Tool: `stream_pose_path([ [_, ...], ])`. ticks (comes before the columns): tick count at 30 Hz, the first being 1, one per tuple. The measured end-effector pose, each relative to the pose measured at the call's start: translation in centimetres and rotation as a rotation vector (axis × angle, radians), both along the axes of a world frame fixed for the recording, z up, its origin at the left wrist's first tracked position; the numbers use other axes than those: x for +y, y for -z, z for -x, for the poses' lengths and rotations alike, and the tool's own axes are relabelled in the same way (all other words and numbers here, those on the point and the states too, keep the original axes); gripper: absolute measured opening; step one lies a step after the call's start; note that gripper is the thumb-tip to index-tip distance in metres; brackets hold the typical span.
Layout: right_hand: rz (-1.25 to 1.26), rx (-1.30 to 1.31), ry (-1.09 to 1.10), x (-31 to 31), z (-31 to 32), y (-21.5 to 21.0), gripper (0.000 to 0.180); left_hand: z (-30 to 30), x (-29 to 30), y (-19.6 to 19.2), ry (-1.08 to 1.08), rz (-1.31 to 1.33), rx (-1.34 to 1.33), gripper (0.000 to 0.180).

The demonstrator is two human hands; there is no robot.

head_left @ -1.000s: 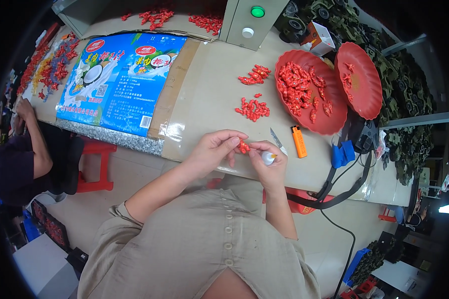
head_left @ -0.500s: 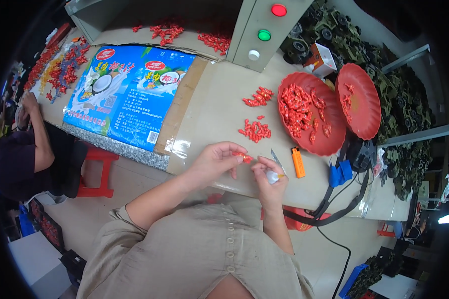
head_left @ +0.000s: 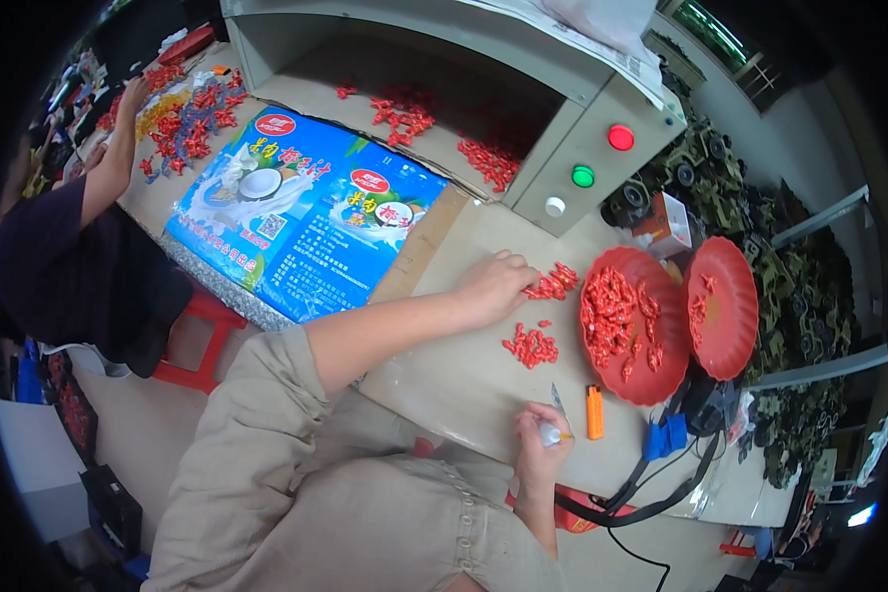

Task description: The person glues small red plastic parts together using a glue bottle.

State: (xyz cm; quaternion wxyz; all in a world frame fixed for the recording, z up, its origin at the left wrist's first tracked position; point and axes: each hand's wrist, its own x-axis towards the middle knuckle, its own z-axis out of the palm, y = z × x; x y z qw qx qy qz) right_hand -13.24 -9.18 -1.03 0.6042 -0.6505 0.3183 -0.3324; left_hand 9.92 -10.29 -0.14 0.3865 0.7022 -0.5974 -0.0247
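My left hand (head_left: pixel 503 288) is stretched out over the table. Its fingers are bent together at the near left end of a small row of glossy red plastic pieces (head_left: pixel 558 281), closed on a red piece there that is mostly hidden. Closer to me lies a second heap of smaller red pieces (head_left: pixel 531 346). My right hand (head_left: pixel 539 441) rests by the table's front edge, wrapped round a small white squeeze bottle (head_left: pixel 551 434) with a yellowish tip. A thin pointed metal blade (head_left: pixel 556 397) shows just beyond that hand.
An orange lighter (head_left: pixel 594 412) lies right of my right hand. Two red scalloped dishes (head_left: pixel 651 384) (head_left: pixel 743 340) hold red pieces. A grey metal cabinet (head_left: pixel 551 183) with buttons stands behind. Flattened blue carton (head_left: pixel 306 212) covers the left side. Black straps (head_left: pixel 651 493) hang at right; a co-worker (head_left: pixel 74 247) sits left.
My left hand has moved away from my right, forward to the upper red row, carrying the red piece it held. My right hand keeps the bottle. The view has shifted.
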Motion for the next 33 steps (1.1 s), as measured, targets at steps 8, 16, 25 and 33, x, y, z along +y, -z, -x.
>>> stream_pose_path([
  [8,-0.001,0.007,0.057,0.1,0.3,0.5,0.013,-4.0,1.7,-0.7,-0.063,-0.01,0.155,0.007],
  [16,0.03,0.015,0.036,0.2,0.1,0.1,0.011,-17.4,4.4,-1.9,-0.646,0.221,0.005,0.017],
  [25,0.082,0.035,0.005,-0.3,0.0,0.3,0.01,-19.6,4.4,-1.3,-0.574,0.059,-0.032,0.03],
  [33,0.047,0.033,0.006,0.2,0.1,0.1,0.012,-18.9,4.9,-2.8,-0.616,0.096,-0.009,0.021],
])
